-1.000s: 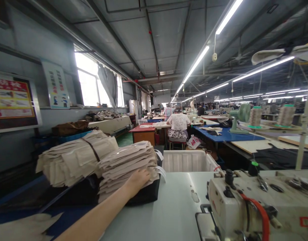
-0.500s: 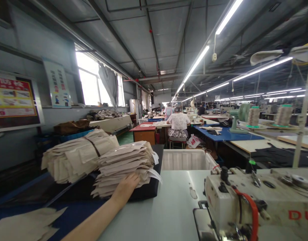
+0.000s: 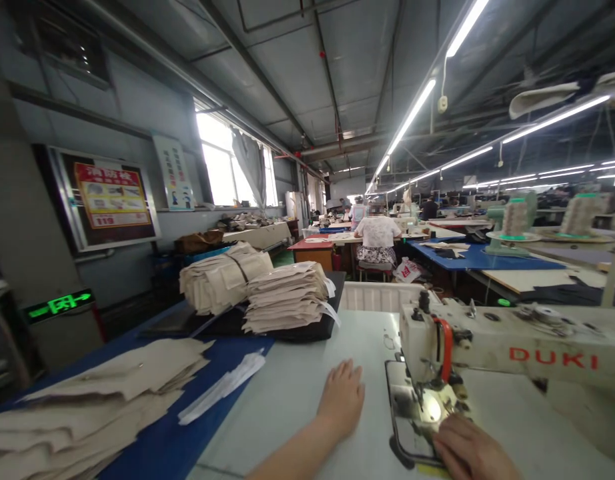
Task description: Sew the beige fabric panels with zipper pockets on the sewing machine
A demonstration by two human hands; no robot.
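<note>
My left hand (image 3: 341, 398) is over the pale tabletop (image 3: 267, 413), left of the sewing machine (image 3: 512, 340). Its fingers are stretched forward and nothing shows in them. At the lower right, my right hand (image 3: 472, 448) has its fingers bent and pressed together beside the metal needle plate (image 3: 412, 407), under the lit machine head. Whatever those fingertips hold, if anything, is hidden. Beyond my left hand, a stack of beige fabric pieces (image 3: 287, 300) lies on a black padded board (image 3: 307, 331), with white strips poking out at its right side.
A tied beige bundle (image 3: 222, 277) lies beside the stack. More beige pieces (image 3: 87, 400) and a white strip (image 3: 222, 388) are on the blue surface (image 3: 152, 440) at left. Behind the table stands a white bin (image 3: 372, 297). A co-worker (image 3: 378, 235) sits farther off.
My left hand has left the beige stack and come right and nearer, over the tabletop. My right hand has entered view by the needle plate. The view has turned left and down.
</note>
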